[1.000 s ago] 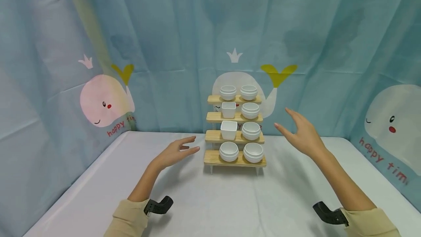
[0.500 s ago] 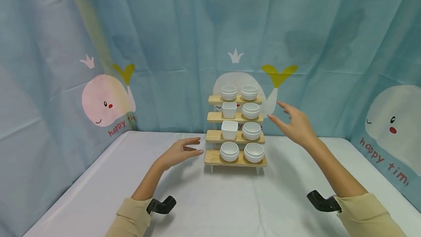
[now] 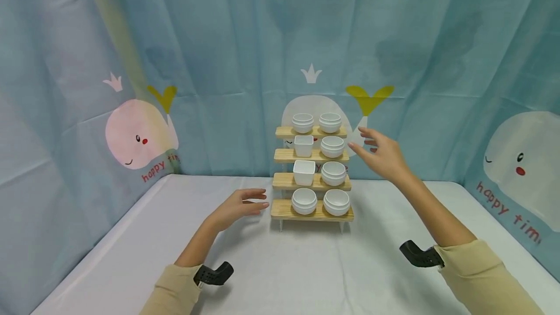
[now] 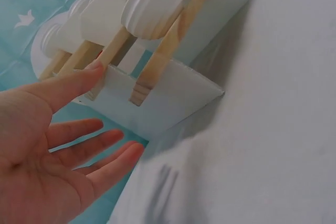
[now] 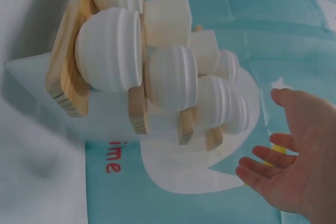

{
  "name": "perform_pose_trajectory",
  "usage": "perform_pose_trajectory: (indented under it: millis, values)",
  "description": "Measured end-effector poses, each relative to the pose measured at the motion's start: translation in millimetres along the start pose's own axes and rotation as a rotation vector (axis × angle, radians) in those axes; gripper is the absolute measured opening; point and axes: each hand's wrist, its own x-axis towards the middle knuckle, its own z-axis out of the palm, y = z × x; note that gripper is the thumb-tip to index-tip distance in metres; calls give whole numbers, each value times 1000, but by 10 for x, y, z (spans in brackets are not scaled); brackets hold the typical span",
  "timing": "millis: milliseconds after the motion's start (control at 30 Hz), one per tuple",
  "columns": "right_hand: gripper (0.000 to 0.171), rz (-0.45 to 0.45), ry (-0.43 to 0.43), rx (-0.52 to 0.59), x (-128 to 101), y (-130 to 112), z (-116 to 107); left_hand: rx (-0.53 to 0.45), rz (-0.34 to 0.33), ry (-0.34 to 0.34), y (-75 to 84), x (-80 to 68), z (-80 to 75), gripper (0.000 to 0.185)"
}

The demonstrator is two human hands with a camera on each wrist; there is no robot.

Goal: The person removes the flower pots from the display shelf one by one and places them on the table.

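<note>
A stepped stand with several wooden shelves [image 3: 284,210] holds white cups in two columns. Most are round bowls, such as the front right one [image 3: 336,202]; two in the left column are square cups [image 3: 304,172]. To the left of the lower shelves is my left hand [image 3: 238,208], fingers extended and apart, holding nothing. In the left wrist view its thumb [image 4: 84,80] overlaps a shelf end; contact cannot be told. My right hand [image 3: 382,155] hovers right of the upper shelves with loosely bent fingers. Nothing is in it, and a gap separates it from the bowls in the right wrist view.
A white cloth [image 3: 280,276] covers the table. Behind and at both sides hangs a blue curtain [image 3: 218,38] with whale prints. Black wrist mounts [image 3: 214,273] sit at the sleeve cuffs. The stand's white side panel [image 4: 173,98] reaches down to the table.
My right hand has moved left and upward, closer to the upper shelves. My left hand has shifted slightly right toward the stand. The cups have stayed in place.
</note>
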Motion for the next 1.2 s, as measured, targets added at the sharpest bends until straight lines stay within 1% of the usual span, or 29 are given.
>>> perform_pose_trajectory:
  millis: [100, 233, 367, 600, 767, 867, 1033, 1200]
  values:
    - [61, 3, 1, 18, 43, -24, -8, -86, -25, 1, -11, 22, 44, 61]
    - [61, 17, -15, 37, 101, -71, -24, -164, -51, -13, -21, 19, 87, 57]
    - [61, 27, -19, 61, 152, -108, -33, -205, -56, -22, -30, 15, 105, 54]
    - [62, 36, -23, 54, 256, -194, -6, -274, -95, 7, -41, 12, 136, 51]
    - [59, 37, -18, 83, 338, -260, 28, -354, -123, 12, -49, 19, 171, 49]
    - [57, 44, -18, 108, 381, -287, 46, -386, -144, 21, -50, 28, 187, 47]
    - [56, 57, -30, 134, 449, -321, 86, -425, -176, 36, -43, 37, 209, 46]
    - [55, 64, -42, 151, 509, -354, 148, -439, -201, 41, -40, 48, 231, 46]
